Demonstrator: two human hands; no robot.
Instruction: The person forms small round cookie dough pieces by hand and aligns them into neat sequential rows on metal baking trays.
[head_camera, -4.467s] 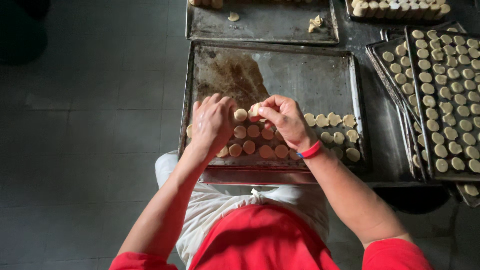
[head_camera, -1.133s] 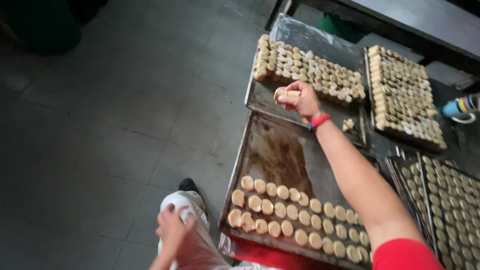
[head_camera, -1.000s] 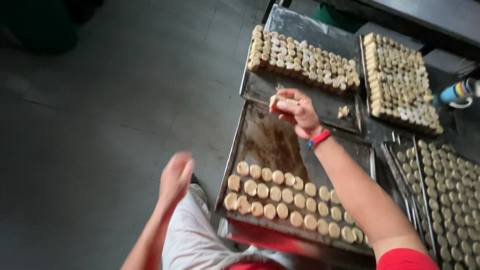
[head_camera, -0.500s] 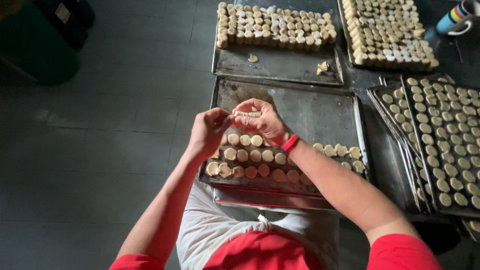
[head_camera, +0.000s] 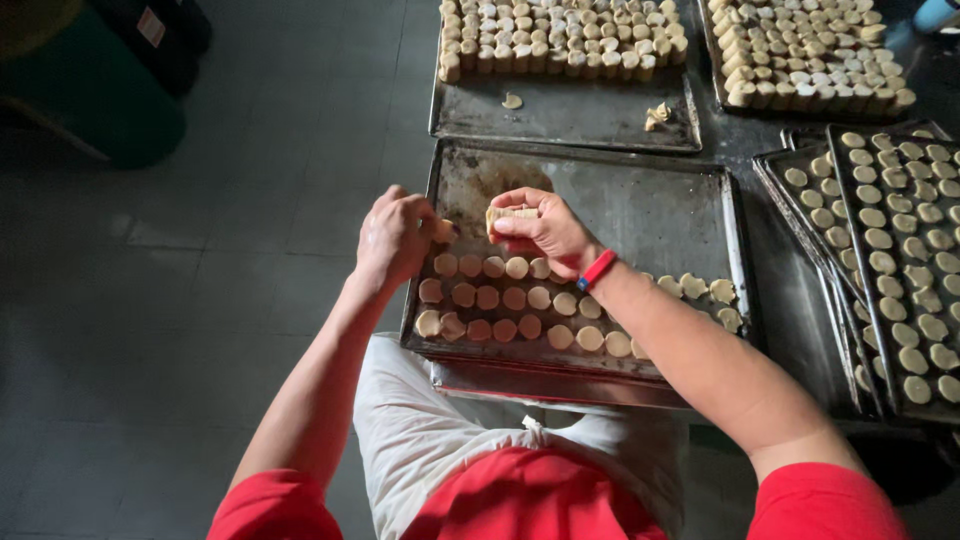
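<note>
Dough stack (head_camera: 508, 214) in right hand (head_camera: 545, 232) (over tray (head_camera: 640, 205)).

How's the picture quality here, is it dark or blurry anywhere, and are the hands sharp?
Head view: dim overall, light falling mostly on the metal tray and dough rounds; the floor at left is murky and the green bin sinks into shadow. The left hand and right hand, which holds a small stack of rounds, look fairly sharp. Faint sheen on the tray, no harsh glare; edges bow slightly from the wide lens.
</note>
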